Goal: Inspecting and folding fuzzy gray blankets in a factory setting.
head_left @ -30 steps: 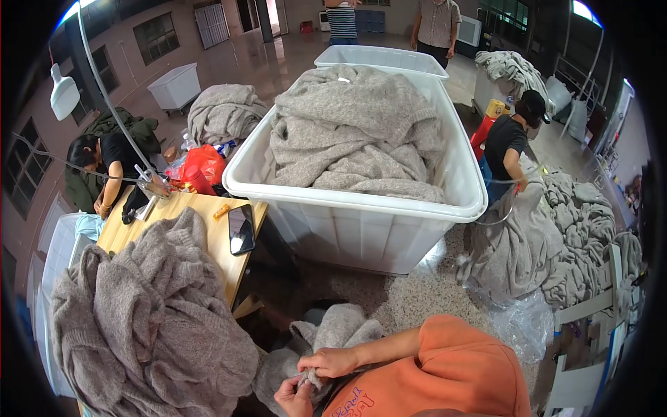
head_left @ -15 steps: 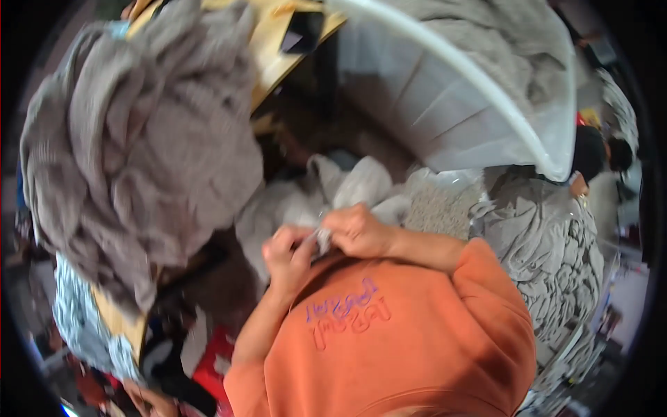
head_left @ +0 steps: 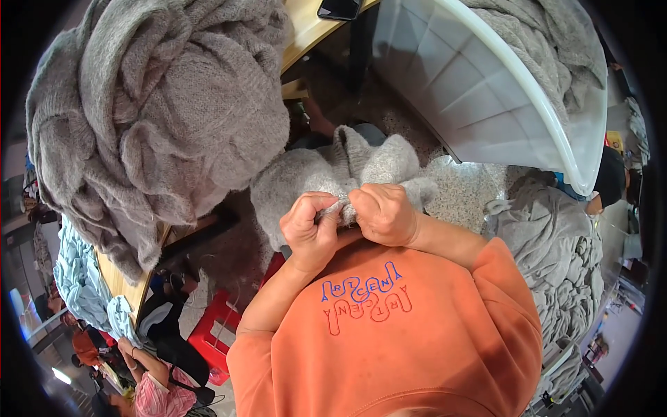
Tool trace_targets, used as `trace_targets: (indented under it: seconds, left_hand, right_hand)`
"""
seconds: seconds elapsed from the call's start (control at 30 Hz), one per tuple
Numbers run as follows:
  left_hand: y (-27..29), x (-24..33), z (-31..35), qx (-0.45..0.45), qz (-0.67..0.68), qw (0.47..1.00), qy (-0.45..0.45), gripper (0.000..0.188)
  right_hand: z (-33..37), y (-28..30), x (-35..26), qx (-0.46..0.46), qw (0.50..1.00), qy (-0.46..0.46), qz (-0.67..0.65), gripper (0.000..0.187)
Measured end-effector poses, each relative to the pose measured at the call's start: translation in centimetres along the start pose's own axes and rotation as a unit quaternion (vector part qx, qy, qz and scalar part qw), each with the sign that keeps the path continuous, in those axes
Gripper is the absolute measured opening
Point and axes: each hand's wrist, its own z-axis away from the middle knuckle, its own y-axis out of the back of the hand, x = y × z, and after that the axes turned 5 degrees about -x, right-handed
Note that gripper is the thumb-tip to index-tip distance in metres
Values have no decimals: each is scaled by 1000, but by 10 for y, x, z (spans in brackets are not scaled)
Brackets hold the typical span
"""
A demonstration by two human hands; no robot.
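Note:
A fuzzy light-grey knitted garment lies bunched over my lap, with a ribbed band standing up at its far side. My left hand pinches a bit of its edge between thumb and bent fingers. Close beside it, my right hand grips the same edge, fingers curled in. A short stretch of knit shows between the two hands, in front of my orange top. What lies under my fingers is hidden.
A big heap of grey knits covers the wooden table at left, with a black phone on it. A white plastic bin holds grey cloth at upper right. More grey garments are piled at right. A red stool stands lower left, near another person.
The view has shifted, so the table heap, bin and hands sit differently in the picture. Both hands stay on the garment's edge, and appear slightly farther up and right.

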Motion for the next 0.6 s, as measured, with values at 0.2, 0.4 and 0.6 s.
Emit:
trace_targets:
  seconds: [0.2,0.4,0.6]
  left_hand:
    - [-10,-5,-8,89,-192,962,-172,15]
    - [-10,-7,-4,77,-227,938,-250,15]
    - [-9,-18,4,67,-223,941,-245,14]
  right_hand:
    - [-11,-7,0,47,998,-43,-28,14]
    - [-11,-8,1,42,989,-84,-115,21]
    - [-7,-17,10,77,997,5,12,15]
